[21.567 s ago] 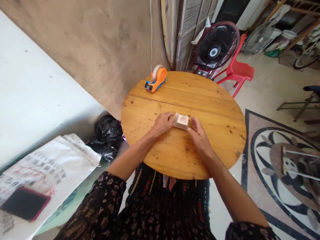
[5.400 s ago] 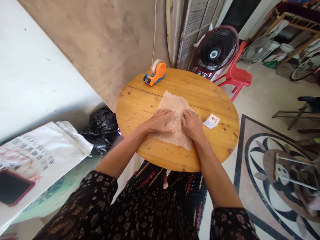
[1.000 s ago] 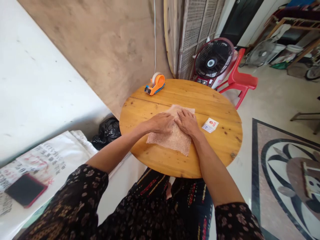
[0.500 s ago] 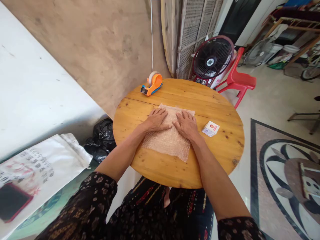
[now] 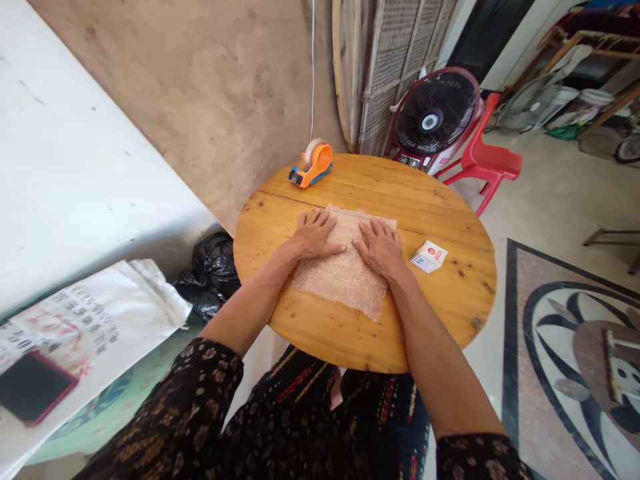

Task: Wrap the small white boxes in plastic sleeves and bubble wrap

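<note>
A sheet of clear bubble wrap (image 5: 340, 283) lies flat on the round wooden table (image 5: 320, 337). My left hand (image 5: 316, 237) rests palm down over its left edge, fingers spread and thumb pointing inward. On the right side of the sheet, my right hand (image 5: 380, 248) lies flat with its fingers apart. Neither hand grips anything. Beyond the right hand stands a small white box (image 5: 429, 257) with red and blue print. An orange tape dispenser (image 5: 315, 164) with a roll of tape sits at the table's far left edge.
A red plastic chair (image 5: 487, 157) and a dark red fan (image 5: 436, 113) stand behind the table. To the left are a black plastic bag (image 5: 215, 270) and a white printed sack (image 5: 110, 313) with a phone (image 5: 37, 387) on it. A wooden panel (image 5: 210, 87) leans beyond.
Both hands stay flat on the bubble wrap in nearly the same place. The whole view has shifted slightly, so everything appears a little farther right.
</note>
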Available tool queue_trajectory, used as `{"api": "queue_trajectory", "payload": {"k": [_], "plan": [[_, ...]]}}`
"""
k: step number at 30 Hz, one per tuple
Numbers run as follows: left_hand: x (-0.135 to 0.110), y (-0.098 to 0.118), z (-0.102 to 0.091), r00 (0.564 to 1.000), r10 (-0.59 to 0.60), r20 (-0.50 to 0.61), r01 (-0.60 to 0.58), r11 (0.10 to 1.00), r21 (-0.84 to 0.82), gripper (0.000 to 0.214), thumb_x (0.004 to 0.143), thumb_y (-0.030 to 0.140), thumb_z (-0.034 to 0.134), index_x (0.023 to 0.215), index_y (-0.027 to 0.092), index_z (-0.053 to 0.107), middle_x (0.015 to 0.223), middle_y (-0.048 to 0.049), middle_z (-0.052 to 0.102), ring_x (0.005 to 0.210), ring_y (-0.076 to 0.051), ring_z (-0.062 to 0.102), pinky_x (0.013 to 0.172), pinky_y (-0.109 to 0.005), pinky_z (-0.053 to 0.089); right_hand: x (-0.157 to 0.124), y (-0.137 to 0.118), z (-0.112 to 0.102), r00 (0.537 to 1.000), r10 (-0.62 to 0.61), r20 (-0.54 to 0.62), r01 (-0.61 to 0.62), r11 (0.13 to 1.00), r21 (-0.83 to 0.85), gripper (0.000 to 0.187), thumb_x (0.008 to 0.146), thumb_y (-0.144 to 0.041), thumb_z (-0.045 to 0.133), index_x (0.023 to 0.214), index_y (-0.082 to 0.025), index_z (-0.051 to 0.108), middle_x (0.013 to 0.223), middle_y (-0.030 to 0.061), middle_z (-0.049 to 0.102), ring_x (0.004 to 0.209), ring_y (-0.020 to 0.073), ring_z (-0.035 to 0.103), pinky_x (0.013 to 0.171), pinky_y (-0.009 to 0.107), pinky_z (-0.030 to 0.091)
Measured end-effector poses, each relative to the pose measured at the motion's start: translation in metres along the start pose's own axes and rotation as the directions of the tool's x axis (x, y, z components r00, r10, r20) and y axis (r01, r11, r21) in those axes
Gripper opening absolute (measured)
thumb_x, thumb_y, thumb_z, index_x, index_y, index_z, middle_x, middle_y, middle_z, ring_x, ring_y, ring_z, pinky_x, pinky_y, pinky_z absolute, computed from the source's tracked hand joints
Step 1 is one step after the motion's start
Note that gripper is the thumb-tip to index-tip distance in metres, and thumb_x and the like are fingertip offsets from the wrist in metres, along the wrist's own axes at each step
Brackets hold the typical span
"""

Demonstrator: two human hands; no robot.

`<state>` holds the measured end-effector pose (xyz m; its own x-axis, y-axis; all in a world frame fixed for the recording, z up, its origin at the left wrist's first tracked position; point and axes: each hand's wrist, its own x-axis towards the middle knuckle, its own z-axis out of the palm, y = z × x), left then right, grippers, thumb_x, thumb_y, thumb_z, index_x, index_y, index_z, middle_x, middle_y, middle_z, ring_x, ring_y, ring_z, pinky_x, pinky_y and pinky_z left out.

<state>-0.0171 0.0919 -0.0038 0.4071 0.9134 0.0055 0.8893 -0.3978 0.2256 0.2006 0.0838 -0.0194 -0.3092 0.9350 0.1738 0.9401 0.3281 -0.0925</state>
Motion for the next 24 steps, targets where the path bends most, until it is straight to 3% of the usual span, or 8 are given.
{"api": "queue_trajectory", "payload": {"k": [4, 7, 12, 24], "plan": [[-0.002, 0.012, -0.001, 0.984, 0.132, -0.122, -0.132, 0.991, 0.009, 0.071, 0.094, 0.057, 0.049, 0.148, 0.011, 0.044, 0.163, -0.0206, 0.032, 0.156, -0.036, 0.018, 0.126, -0.057, 0.009, -0.001, -0.001, -0.001, 1.0, 0.001, -0.007, -0.001, 1.0, 0.015, 0.056, 0.1, -0.05, 0.041, 0.146, -0.019, 0.053, 0.159, 0.0184, 0.042, 0.147, 0.0346, 0.035, 0.114, 0.052, 0.03], [-0.002, 0.02, 0.001, 0.969, 0.243, -0.049, -0.243, 0.97, -0.003, 0.076, 0.095, 0.054, 0.048, 0.152, 0.006, 0.037, 0.164, -0.0204, 0.03, 0.157, -0.031, 0.018, 0.128, -0.046, 0.011, -0.001, -0.002, -0.003, 1.0, 0.005, 0.001, -0.005, 1.0, 0.02, 0.055, 0.101, -0.049, 0.04, 0.146, -0.02, 0.052, 0.159, 0.0178, 0.041, 0.147, 0.0343, 0.035, 0.115, 0.052, 0.03], [0.0, 0.017, 0.003, 0.978, 0.183, 0.1, -0.182, 0.983, -0.012, 0.096, 0.089, 0.072, 0.048, 0.156, 0.006, 0.03, 0.167, -0.021, 0.021, 0.157, -0.034, 0.016, 0.128, -0.046, 0.012, 0.0, -0.002, -0.003, 1.0, 0.014, 0.018, -0.014, 1.0, 0.005, 0.056, 0.101, -0.049, 0.04, 0.148, -0.02, 0.05, 0.161, 0.0165, 0.04, 0.148, 0.033, 0.034, 0.115, 0.052, 0.028], [-0.001, 0.01, 0.003, 0.992, 0.082, 0.094, -0.084, 0.996, 0.025, 0.1, 0.083, 0.081, 0.048, 0.157, 0.015, 0.032, 0.168, -0.0219, 0.017, 0.156, -0.041, 0.012, 0.124, -0.058, 0.012, -0.002, -0.003, -0.004, 0.998, 0.068, -0.011, -0.068, 0.998, -0.01, 0.059, 0.099, -0.053, 0.043, 0.148, -0.02, 0.051, 0.159, 0.0194, 0.041, 0.145, 0.0363, 0.036, 0.113, 0.052, 0.028]]}}
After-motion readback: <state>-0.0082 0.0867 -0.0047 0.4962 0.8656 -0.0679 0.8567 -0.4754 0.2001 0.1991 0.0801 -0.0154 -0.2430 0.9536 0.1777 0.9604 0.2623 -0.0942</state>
